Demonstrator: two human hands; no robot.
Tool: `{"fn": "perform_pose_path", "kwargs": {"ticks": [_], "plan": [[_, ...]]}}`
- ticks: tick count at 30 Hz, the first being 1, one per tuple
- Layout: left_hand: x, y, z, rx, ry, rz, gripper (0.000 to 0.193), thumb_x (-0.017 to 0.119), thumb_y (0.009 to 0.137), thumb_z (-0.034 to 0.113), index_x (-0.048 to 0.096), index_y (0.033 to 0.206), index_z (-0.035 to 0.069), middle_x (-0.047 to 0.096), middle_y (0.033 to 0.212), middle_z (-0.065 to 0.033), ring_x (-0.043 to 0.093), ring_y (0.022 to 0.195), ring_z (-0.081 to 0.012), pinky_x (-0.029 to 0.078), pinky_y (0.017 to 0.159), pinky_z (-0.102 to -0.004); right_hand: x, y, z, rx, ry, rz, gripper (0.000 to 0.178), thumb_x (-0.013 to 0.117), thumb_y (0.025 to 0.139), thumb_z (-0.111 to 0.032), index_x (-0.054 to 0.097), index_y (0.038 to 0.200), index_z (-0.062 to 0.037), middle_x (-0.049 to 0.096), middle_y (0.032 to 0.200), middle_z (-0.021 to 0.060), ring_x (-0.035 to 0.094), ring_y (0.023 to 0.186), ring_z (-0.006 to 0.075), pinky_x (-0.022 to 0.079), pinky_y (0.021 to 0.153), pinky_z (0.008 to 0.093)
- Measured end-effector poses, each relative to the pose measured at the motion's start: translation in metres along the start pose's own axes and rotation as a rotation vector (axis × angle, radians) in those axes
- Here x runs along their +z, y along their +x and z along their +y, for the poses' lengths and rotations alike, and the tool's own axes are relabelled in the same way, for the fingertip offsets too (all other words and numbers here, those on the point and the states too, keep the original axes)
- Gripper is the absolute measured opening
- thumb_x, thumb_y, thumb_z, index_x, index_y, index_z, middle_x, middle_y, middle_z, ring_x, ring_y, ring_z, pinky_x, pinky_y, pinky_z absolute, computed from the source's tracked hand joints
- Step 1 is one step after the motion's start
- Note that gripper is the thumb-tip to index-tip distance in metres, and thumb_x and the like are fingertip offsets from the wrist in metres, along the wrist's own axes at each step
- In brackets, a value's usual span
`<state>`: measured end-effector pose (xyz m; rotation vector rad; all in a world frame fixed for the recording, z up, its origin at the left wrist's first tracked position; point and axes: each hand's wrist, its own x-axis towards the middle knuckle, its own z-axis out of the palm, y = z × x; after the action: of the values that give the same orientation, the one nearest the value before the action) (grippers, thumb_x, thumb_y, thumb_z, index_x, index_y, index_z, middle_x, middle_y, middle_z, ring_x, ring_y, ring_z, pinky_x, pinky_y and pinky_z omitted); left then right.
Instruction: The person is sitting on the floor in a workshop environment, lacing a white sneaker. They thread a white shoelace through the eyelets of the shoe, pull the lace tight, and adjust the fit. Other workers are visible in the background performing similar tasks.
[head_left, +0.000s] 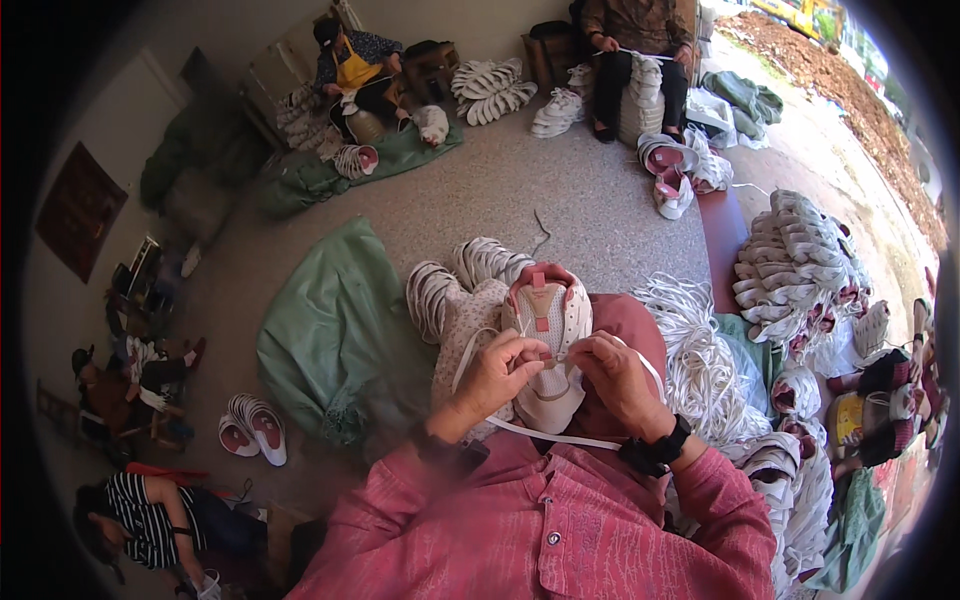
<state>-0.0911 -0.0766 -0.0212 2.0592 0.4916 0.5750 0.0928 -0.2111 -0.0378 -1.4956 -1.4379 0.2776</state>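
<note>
A white shoe upper point(548, 402) with a pink lining and pink tongue tab lies across my lap, its toe toward me. Over its eyelets, my left hand point(503, 372) and my right hand point(612, 375) are close together, each with thumb and fingers pinched on a white shoelace point(560, 437). The lace loops down below both hands, in front of my pink sleeves. Exactly how its tip sits between the fingertips is too small to make out.
A heap of white laces point(700, 350) lies at my right, with stacked shoe uppers point(795, 265) beyond. A green sack point(330, 320) spreads on the floor at left, near a few loose uppers point(252, 428). Other people point(645, 60) sit working around the room.
</note>
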Motion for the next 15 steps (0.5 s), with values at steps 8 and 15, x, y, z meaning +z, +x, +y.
{"fn": "perform_pose_path", "kwargs": {"ticks": [8,15], "plan": [[0.000,0.006,-0.006,-0.005,0.006,-0.036,0.019,0.077,0.080,0.002,0.069,0.097,0.004,0.051,0.082,-0.0015,0.054,0.072,-0.0118,0.048,0.066,-0.0274,0.000,0.002,-0.002,-0.157,-0.310,-0.120,0.012,0.064,0.087,-0.008,0.064,0.098,-0.0068,0.061,0.094,0.0097,0.064,0.080,0.0308,0.053,0.069,0.0408],[-0.003,0.007,-0.012,0.037,-0.001,-0.031,0.019,0.078,0.080,0.003,0.069,0.097,0.004,0.052,0.082,-0.0003,0.053,0.071,-0.0102,0.046,0.065,-0.0267,0.009,0.006,-0.007,-0.106,-0.336,-0.179,0.011,0.063,0.089,-0.007,0.060,0.099,-0.0054,0.058,0.092,0.0112,0.061,0.084,0.0325,0.050,0.073,0.0418]]}}
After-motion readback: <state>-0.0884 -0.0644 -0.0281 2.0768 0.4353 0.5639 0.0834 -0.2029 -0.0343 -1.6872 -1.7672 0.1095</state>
